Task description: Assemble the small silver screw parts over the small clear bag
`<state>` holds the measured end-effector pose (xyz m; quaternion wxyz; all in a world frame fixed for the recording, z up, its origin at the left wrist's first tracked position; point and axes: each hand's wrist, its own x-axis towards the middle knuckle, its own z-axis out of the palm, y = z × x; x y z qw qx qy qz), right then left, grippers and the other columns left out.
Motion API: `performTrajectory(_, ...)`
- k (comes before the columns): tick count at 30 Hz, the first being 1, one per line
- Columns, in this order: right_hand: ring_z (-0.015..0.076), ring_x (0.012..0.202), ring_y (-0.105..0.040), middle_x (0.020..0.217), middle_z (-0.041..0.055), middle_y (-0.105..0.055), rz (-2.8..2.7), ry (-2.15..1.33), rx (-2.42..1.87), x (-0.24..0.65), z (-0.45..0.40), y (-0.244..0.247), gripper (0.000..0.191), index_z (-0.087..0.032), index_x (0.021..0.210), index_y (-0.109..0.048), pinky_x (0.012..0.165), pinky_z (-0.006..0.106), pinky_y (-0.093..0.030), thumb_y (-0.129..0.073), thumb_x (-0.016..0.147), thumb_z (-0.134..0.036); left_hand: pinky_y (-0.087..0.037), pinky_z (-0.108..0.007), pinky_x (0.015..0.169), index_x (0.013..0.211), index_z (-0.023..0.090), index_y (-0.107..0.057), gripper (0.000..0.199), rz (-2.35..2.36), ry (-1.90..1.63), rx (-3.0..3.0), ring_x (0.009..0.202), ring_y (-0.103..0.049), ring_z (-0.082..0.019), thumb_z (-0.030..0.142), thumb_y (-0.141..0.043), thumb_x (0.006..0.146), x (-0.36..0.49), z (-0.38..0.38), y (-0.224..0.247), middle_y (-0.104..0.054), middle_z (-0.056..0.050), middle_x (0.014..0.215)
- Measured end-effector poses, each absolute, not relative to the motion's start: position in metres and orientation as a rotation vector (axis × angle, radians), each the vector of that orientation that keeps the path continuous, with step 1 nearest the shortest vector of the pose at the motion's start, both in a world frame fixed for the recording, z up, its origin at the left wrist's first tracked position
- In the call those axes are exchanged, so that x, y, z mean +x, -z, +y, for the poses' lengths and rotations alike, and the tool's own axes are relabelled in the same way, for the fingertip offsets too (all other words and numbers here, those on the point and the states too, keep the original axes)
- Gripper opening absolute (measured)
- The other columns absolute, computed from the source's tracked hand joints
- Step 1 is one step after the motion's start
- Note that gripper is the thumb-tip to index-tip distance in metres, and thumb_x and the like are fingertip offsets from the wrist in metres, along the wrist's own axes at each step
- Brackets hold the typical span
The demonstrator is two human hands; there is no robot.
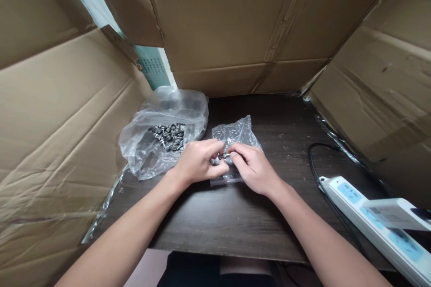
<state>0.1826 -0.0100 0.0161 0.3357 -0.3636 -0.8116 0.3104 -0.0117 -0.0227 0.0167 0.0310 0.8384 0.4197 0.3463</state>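
Note:
Over the middle of the table, my left hand (203,159) and my right hand (253,167) meet at a small shiny metal screw (225,155). The thumb and index finger of my right hand pinch its right end. My left hand's curled fingers close around the other end, partly hiding it. Under both hands lies a crinkled clear plastic bag (235,131); its contents are hard to make out. To the left of my left hand, a larger clear plastic bag (148,119) stands open with many loose metal screws (171,136) inside.
Cardboard walls (235,18) surround the dark wooden table (202,224) at the back and sides. A white power strip (373,228) with a plugged-in adapter (393,213) lies at the right. A black cable (313,166) loops beside it.

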Motion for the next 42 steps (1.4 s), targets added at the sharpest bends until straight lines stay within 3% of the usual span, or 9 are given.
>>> performTrajectory(10, 0.0128, 0.065, -0.049, 0.071, -0.0004, -0.056, -2.112, -0.818, -0.942, 0.182, -0.011, -0.015, 0.026, -0.019, 0.072, -0.049, 0.064, 0.028, -0.035, -0.048, 0.098, -0.022, -0.035, -0.023, 0.055, 0.078, 0.018, -0.052, 0.005, 1.297, -0.988, 2.525, 0.056, -0.048, -0.01, 0.02, -0.056, 0.075, -0.01, -0.023, -0.016, -0.058, 0.003, 0.067)
performTrajectory(18, 0.0127, 0.059, -0.044, 0.064, -0.0012, -0.052, -1.965, -0.787, -1.042, 0.181, -0.009, -0.018, 0.025, -0.019, 0.07, -0.05, 0.06, 0.028, -0.034, -0.049, 0.095, -0.025, -0.049, -0.023, 0.063, 0.097, 0.017, -0.061, 0.013, 1.267, -1.03, 2.342, 0.066, -0.064, -0.012, 0.021, -0.062, 0.085, -0.009, -0.023, -0.014, -0.068, -0.001, 0.081)
performTrajectory(25, 0.0128, 0.059, -0.045, 0.061, -0.0011, -0.05, -1.893, -0.845, -1.092, 0.184, -0.006, -0.02, 0.028, -0.019, 0.067, -0.05, 0.058, 0.027, -0.033, -0.047, 0.094, -0.027, -0.054, -0.021, 0.064, 0.104, 0.015, -0.066, 0.015, 1.141, -1.1, 2.273, 0.064, -0.065, -0.009, 0.024, -0.069, 0.092, -0.01, -0.018, -0.011, -0.071, -0.001, 0.082)
performTrajectory(35, 0.0134, 0.064, -0.049, 0.075, 0.0002, -0.057, -1.94, -0.783, -1.057, 0.184, -0.007, -0.017, 0.006, -0.019, 0.085, -0.06, 0.06, 0.027, -0.038, -0.055, 0.088, -0.02, -0.054, -0.018, 0.065, 0.105, 0.015, -0.069, 0.014, 1.107, -1.105, 2.321, 0.066, -0.066, -0.009, 0.019, -0.07, 0.092, -0.013, -0.017, -0.008, -0.073, -0.001, 0.086)
performTrajectory(42, 0.0135, 0.068, -0.049, 0.079, -0.0002, -0.056, -2.002, -0.814, -1.063, 0.184, -0.006, -0.015, 0.007, -0.019, 0.087, -0.055, 0.064, 0.029, -0.038, -0.051, 0.093, -0.02, -0.051, -0.021, 0.063, 0.108, 0.015, -0.07, 0.017, 1.154, -1.039, 2.466, 0.069, -0.066, -0.011, 0.023, -0.069, 0.093, -0.016, -0.017, -0.008, -0.073, -0.003, 0.087)
